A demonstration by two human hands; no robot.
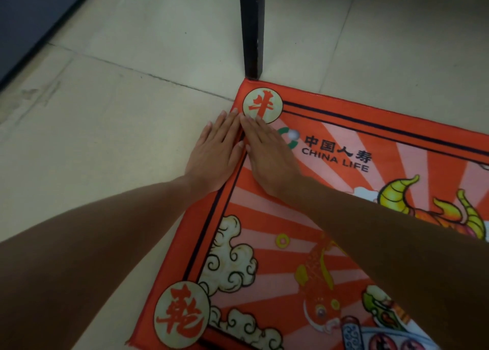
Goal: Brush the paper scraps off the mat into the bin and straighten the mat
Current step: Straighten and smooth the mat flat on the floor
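We press our left hand [215, 152] and right hand [267, 152] flat, fingers straight, at the red printed mat's [344, 137] corner, which perhaps touches a black furniture leg [252, 31].

Head view looks steeply down (close) at the mat [330, 217].

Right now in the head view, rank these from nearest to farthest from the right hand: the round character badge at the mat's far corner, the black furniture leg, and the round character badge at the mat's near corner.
1. Far-corner badge: the right hand has its fingers on its edge.
2. Black leg: just beyond that corner of the mat.
3. Near-corner badge: back by the forearms, at lower left.
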